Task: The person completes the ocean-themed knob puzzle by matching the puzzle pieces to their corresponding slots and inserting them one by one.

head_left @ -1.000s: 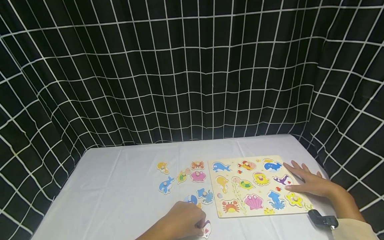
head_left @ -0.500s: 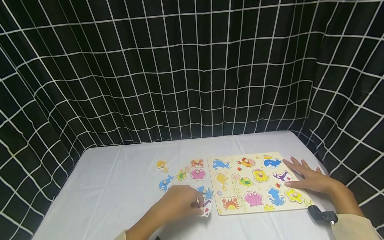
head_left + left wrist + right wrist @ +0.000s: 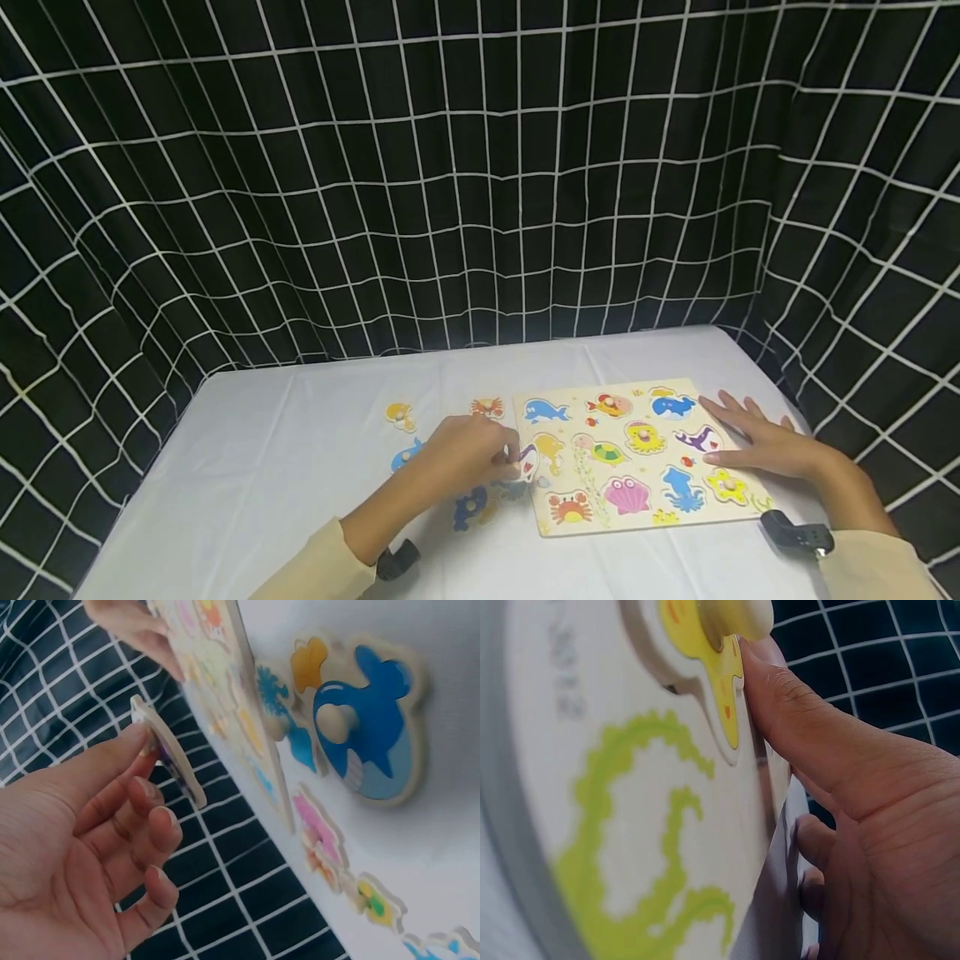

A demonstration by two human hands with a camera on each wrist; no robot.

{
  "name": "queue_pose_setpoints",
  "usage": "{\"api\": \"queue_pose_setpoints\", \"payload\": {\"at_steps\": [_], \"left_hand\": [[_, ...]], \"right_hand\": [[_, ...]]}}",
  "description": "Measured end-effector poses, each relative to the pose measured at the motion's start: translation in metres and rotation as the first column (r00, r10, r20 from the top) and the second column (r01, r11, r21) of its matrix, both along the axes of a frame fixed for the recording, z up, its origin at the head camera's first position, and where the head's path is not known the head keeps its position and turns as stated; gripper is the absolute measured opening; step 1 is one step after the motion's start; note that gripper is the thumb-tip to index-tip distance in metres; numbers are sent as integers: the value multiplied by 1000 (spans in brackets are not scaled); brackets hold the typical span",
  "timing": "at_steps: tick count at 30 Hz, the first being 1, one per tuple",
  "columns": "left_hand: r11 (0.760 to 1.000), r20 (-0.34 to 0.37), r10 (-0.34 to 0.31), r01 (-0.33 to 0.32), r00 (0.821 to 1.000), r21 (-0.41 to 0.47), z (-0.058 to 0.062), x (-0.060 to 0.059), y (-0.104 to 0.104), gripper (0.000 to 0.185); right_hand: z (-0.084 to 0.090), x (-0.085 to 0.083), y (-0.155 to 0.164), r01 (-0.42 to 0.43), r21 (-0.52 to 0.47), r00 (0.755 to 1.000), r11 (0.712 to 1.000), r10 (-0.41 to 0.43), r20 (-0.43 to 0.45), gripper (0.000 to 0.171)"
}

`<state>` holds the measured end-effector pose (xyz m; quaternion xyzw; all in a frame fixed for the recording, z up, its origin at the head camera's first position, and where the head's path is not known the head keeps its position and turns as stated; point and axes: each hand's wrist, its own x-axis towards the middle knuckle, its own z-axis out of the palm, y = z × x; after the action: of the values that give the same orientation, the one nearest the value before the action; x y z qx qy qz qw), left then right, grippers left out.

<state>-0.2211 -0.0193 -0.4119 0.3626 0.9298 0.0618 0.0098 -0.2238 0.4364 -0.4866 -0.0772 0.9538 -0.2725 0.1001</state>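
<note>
1. Wooden loose pieces [image 3: 406,454] lie on the white table [image 3: 285,450], left of the board.
2. Left hand [image 3: 467,454] pinches a small piece [image 3: 528,462], lifted at the board's [image 3: 637,454] left edge.
3. Right hand [image 3: 765,446] lies flat, fingers relaxed, on the board's right side, thumb touching the yellow piece [image 3: 705,675].

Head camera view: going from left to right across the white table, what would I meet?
Yellow loose piece → left hand pinching a flat puzzle piece → wooden sea-animal puzzle board → right hand resting on the board's right edge.
</note>
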Motion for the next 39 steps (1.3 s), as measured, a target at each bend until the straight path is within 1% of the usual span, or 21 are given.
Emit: {"api": "queue_pose_setpoints", "payload": {"at_steps": [2,5,8,11,15,20,24,29,34,39], "left_hand": [[1000,-2,-5,5,1000,6,-2,-7,6,15],[1000,-23,-14,14,1000,19,-6,-17,17,15],[999,-13,-20,21,1000,36,-13,-26,28,14],[998,13,-14,13,1000,55,-17,-32,41,15],[997,17,0,-1,1000,75,-17,-39,60,17],[996,40,-11,8,999,90,-18,-47,86,17],[997,56,-10,5,998,81,-19,-50,108,17],[997,41,-7,4,999,71,-22,-53,137,15],[998,40,-1,-2,999,66,-25,-55,163,16],[998,30,-1,-1,1000,56,-28,-56,184,15]], "right_hand": [[-1,0,-1,-1,0,1000,1000,1,-6,96],[-1,1,-2,1,-2,1000,1000,-1,-11,96],[-1,2,-3,3,-3,1000,1000,-3,-7,96],[-2,2,-3,-1,3,1000,1000,1,-3,96],[0,0,-1,4,19,1000,1000,-3,-11,96],[1,1,1,2,20,1000,1000,-2,-11,96],[1,3,3,1,2,1000,1000,-1,-3,96],[2,5,4,0,-15,1000,1000,0,-1,95],[2,6,6,-14,-5,1000,1000,14,-18,95],[2,5,7,-20,4,1000,1000,20,-18,95]]}}
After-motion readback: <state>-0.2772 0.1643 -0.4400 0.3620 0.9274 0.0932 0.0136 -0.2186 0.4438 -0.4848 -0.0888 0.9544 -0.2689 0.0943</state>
